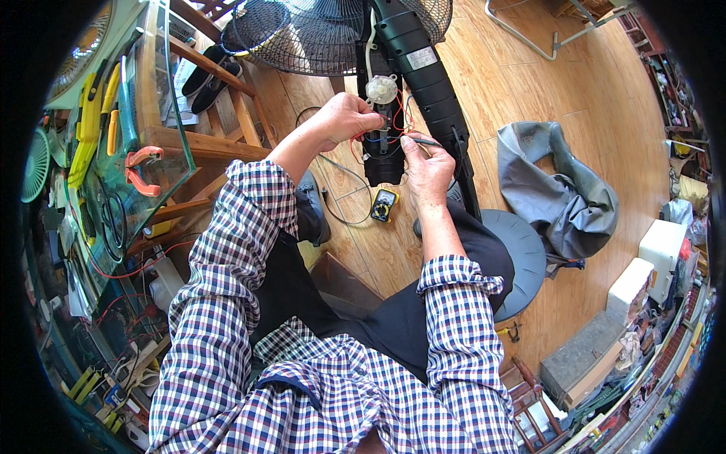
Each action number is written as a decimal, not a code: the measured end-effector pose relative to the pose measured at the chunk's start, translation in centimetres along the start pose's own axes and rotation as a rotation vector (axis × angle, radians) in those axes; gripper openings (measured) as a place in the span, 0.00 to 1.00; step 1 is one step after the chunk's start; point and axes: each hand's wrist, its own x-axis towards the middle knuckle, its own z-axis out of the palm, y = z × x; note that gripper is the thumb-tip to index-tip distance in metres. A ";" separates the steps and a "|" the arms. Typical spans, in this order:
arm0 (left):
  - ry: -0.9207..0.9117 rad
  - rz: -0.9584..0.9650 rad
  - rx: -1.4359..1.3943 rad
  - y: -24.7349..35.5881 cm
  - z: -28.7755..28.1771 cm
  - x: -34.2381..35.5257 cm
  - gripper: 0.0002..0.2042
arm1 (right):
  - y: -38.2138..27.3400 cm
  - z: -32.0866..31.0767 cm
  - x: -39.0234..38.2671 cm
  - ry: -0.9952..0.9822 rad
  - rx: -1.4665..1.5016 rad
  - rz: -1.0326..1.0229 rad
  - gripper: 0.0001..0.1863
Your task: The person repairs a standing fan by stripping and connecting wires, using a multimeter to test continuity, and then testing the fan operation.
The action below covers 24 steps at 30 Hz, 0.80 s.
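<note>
Running beneath the fan [435,98], the floor [484,45] is of pale brown planks with a soft shine. Left of the fan stands a glass table [175,155] on a wooden frame, an orange clamp [142,171] at its edge and dark shoes [208,82] between table and fan. Well to the fan's right, a white box [659,253] sits among clutter along the room's edge.

The fan is black: a wire cage at its far end, a ribbed column, and beside that an opened strip bearing a round white part [381,89] and thin, curling red and blue wires [409,113]. To its right lie a grey cloth [552,200], limp and deeply creased, and, nearer, a smooth dark disc [522,257]. A small boxy meter [383,206], yellow-rimmed, lies on the floor just off the fan's near end.

Both hands meet over the fan's opened strip, nearer than the white part. The left hand [344,122] pinches at the wires, thumb to forefinger; what exactly it grips cannot be told. The right hand [431,170] grasps a slim dark probe [428,142] between thumb and fingers, its tip too small to make out among the wires.
</note>
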 end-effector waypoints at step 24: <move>-0.013 -0.025 0.057 0.3 -0.1 -0.2 0.13 | 1.2 -0.3 0.3 0.020 -0.056 0.000 0.09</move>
